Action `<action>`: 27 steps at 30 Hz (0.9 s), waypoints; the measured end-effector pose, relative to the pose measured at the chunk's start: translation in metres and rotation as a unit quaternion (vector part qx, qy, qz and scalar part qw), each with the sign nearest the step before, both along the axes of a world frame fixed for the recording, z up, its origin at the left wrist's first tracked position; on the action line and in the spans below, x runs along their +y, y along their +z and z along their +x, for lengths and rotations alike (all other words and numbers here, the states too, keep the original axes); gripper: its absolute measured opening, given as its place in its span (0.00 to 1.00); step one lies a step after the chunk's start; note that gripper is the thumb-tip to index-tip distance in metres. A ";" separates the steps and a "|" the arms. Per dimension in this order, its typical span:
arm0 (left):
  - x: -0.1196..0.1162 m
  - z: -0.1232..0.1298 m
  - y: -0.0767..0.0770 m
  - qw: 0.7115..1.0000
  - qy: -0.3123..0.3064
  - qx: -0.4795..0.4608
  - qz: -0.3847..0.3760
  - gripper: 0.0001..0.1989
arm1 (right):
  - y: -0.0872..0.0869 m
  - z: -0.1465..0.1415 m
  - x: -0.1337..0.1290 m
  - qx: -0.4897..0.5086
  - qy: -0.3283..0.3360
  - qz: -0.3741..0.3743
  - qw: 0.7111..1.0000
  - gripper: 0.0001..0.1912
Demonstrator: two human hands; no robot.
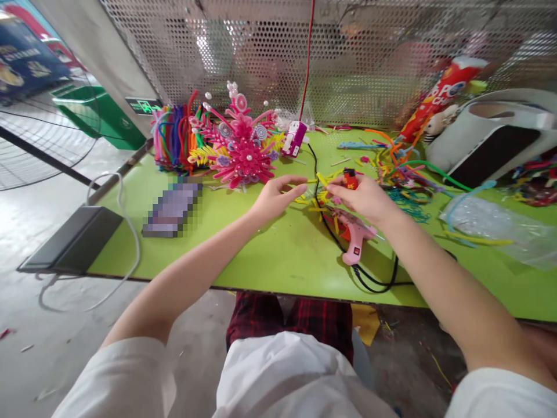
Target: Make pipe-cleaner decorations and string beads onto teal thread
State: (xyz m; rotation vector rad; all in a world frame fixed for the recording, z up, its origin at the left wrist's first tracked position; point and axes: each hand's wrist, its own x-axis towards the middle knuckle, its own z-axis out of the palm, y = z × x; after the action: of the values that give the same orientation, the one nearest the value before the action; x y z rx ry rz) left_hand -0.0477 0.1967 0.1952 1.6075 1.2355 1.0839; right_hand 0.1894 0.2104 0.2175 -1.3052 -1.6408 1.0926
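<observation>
Left hand point(278, 196): pinching a yellow strip point(311, 181) at the fingertips, beyond the pink glue gun point(357, 239) and to its left
Right hand point(364, 198): gripping a red lighter point(350, 181) — just beyond the glue gun
Flower ornament point(248, 155): standing farther beyond the glue gun, leftward
Plastic bag point(487, 223): lying right of the glue gun — crumpled, transparent
</observation>
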 end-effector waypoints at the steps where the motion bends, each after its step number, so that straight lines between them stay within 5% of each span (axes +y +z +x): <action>1: -0.002 0.004 0.000 0.999 -0.017 -0.044 -0.021 0.23 | -0.002 -0.009 -0.007 0.004 0.011 -0.012 1.000 0.21; 6: -0.011 0.015 -0.002 0.983 -0.048 -0.163 -0.068 0.15 | -0.007 -0.032 -0.024 0.051 0.059 -0.039 0.996 0.24; 13: -0.013 0.010 0.008 0.956 -0.070 -0.240 -0.152 0.14 | 0.006 -0.019 -0.030 0.181 0.037 -0.122 0.975 0.31; 19: -0.029 0.009 0.017 0.993 -0.110 -0.032 0.026 0.13 | 0.008 -0.020 -0.045 0.201 0.083 -0.125 0.968 0.31; 27: -0.055 0.023 0.036 0.995 -0.069 -0.038 0.067 0.05 | 0.001 -0.032 -0.058 0.191 0.095 -0.168 0.962 0.30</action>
State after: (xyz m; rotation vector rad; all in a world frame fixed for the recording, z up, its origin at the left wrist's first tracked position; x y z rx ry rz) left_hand -0.0249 0.1416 0.2313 1.7088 1.0046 1.1509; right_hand 0.1573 0.1529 0.2183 -1.0639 -1.3449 1.6836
